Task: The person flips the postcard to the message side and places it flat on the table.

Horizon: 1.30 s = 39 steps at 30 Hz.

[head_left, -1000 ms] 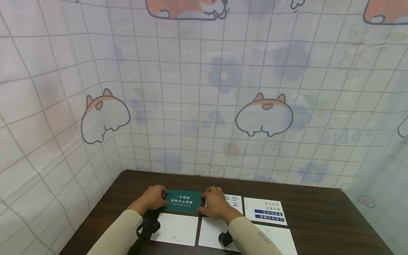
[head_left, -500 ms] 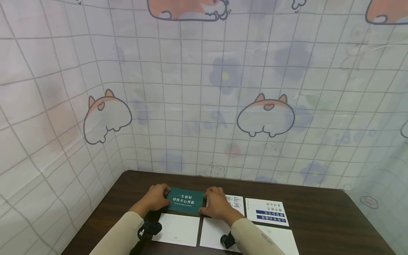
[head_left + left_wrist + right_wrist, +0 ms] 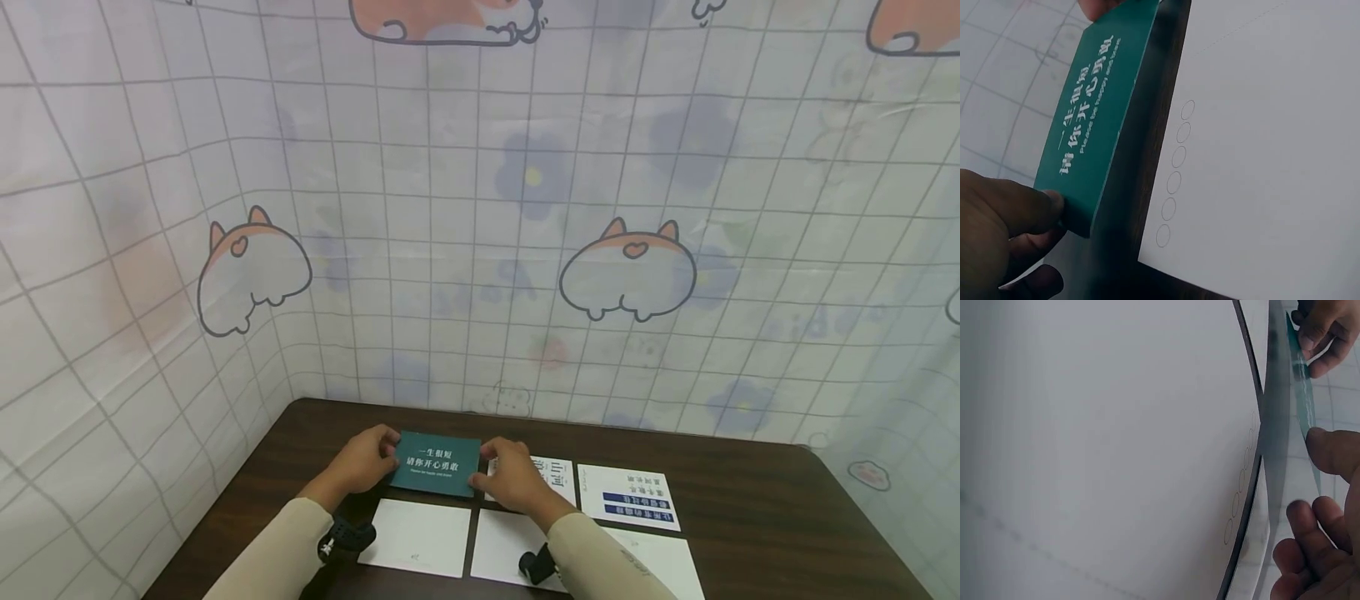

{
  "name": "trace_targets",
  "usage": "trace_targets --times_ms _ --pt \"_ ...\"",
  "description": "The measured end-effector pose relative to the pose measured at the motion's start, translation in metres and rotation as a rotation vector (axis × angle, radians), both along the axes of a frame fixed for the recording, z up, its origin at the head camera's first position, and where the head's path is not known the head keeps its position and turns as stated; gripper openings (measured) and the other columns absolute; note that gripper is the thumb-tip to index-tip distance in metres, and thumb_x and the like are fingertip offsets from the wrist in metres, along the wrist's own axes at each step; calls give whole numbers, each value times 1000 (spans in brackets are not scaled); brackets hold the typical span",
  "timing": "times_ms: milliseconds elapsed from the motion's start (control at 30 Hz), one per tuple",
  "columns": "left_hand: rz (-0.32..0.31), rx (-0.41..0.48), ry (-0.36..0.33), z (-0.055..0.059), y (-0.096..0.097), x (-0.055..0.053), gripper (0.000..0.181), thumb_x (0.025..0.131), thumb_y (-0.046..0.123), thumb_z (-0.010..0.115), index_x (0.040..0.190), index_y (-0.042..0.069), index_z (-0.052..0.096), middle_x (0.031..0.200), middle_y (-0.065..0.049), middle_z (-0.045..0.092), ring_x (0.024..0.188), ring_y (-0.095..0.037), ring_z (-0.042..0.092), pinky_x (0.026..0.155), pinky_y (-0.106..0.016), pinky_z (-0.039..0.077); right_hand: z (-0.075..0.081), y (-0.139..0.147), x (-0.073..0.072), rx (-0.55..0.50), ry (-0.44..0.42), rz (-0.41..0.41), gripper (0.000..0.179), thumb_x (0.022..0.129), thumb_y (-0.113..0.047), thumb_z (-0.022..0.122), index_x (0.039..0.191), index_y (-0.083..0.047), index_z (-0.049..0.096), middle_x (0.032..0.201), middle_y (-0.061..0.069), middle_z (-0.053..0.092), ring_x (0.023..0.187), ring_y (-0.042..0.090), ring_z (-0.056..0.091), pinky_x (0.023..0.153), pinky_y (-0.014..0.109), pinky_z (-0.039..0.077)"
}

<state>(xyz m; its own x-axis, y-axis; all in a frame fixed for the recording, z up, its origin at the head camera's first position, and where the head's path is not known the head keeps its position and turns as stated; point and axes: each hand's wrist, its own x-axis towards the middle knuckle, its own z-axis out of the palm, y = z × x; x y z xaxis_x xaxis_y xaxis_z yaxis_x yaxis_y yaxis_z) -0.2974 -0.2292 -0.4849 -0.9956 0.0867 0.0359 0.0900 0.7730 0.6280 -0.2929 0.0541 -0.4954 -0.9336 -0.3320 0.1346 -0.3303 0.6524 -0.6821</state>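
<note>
Stretching between left grip and right grip — green card, pinched at both ends, apparently raised.

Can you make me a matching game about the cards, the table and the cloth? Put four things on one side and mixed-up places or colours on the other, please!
Things
1. green card
2. table
3. cloth
4. card with blue bars

Places and colours
A. pale, with grid lines and cartoon animals
B. lying at the right end of the far row
C. between the left hand and the right hand
D. dark brown, under the cards

Right pairs
1-C, 2-D, 3-A, 4-B
</note>
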Motion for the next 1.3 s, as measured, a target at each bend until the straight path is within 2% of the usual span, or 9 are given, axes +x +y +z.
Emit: trace_targets --times_ms 133,233,367,533,767,1033,1300 --pt "6 22 21 -1 -1 0 26 96 7 69 121 1 64 100 -5 66 92 -20 62 82 -45 52 1 0 -1 -84 -54 -6 40 90 -21 79 121 -4 60 96 -1 65 88 16 61 76 38 52" --pt "11 43 32 -1 -2 1 23 98 7 67 119 2 64 99 -4 66 90 -19 62 81 -44 52 0 0 -1 -132 -81 -18 37 90 -17 77 119 -4 59 89 -1 67 78 13 63 68 35 52" --pt "13 87 42 0 -3 2 21 97 5 67 117 3 62 95 -4 64 86 -18 60 78 -42 52 0 -1 -1 -161 -102 -45 33 90 -14 77 117 -5 59 88 0 69 78 14 65 66 36 52" --pt "25 134 35 0 -4 2 23 96 5 68 117 6 59 96 -4 64 89 -20 61 79 -42 52 1 0 -1 -179 -119 -55 33 91 -13 75 117 -5 58 88 0 69 80 15 66 69 37 52" --pt "20 165 21 3 -6 2 21 97 5 68 117 4 61 95 -4 65 87 -20 63 78 -43 53 4 2 -2 -229 -179 -47 31 93 -12 74 119 -3 60 90 1 69 82 16 64 69 36 52" --pt "-9 168 47 4 -5 5 5 99 4 64 103 2 64 89 -3 61 80 -18 56 71 -39 49 4 3 -1 -252 -150 2 8 98 -13 69 102 -8 63 81 2 60 70 16 54 59 32 45" --pt "-43 197 37 6 -9 4 4 99 8 64 99 5 62 85 -3 57 76 -19 52 66 -36 43 6 5 -2 -232 -124 27 8 99 -17 68 99 -11 63 84 1 57 75 17 53 63 34 45"
